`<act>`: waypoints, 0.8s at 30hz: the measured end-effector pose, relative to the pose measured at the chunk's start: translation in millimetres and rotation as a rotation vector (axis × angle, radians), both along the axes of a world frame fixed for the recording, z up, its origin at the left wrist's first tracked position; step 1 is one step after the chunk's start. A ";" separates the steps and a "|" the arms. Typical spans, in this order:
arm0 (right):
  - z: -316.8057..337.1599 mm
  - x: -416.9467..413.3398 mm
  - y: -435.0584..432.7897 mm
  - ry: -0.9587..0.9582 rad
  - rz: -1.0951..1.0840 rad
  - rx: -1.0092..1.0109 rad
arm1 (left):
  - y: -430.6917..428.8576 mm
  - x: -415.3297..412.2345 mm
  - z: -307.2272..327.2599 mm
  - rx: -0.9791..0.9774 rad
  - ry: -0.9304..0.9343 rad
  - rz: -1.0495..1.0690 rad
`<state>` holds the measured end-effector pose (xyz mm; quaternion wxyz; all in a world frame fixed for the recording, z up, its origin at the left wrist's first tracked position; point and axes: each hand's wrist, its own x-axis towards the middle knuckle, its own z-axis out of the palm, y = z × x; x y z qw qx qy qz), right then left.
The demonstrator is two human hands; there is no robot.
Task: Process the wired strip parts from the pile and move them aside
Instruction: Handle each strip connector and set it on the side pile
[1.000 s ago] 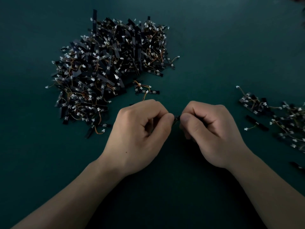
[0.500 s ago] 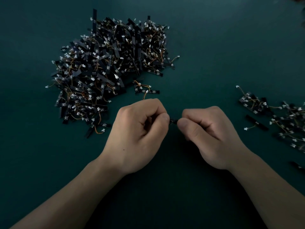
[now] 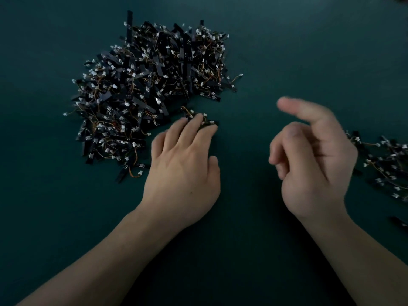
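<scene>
Left hand (image 3: 183, 173) lies palm-down on the dark green table (image 3: 238, 257), fingers straight and slightly spread, thumb out to the side. Its fingertips (image 3: 199, 117) press on a loose wired strip part (image 3: 210, 123), which sits just off the near right edge of the pile (image 3: 150, 85); a white connector and a bit of orange wire show past the fingers. Right hand (image 3: 313, 164) hovers above the table, well to the right of the pile, smeared by motion blur. Its index finger points out toward the pile while the other fingers curl loosely inward; whether anything is pinched among them I cannot tell.

Beyond the left hand, the pile is a dense heap of black strips tangled with orange wires and white connectors. Far right of the pile, at the frame's edge, lies a smaller scatter of set-aside parts (image 3: 388, 164), partly cut off, with a lone strip (image 3: 398, 222) nearer the viewer.
</scene>
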<state>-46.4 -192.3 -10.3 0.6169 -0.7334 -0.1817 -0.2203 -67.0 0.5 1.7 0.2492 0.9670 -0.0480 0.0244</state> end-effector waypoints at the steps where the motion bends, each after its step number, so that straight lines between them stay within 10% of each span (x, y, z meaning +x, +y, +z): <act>1: -0.5 -0.5 0.3 0.025 0.013 -0.025 | 1.1 0.2 -1.7 -0.007 -0.027 -0.017; 15: 5.6 -4.6 4.8 0.261 0.075 -0.164 | 9.7 3.1 -3.3 -0.528 -0.409 0.028; 24: 10.4 -3.5 6.4 0.294 0.216 -0.398 | 5.5 5.5 0.7 -1.305 -0.054 -0.095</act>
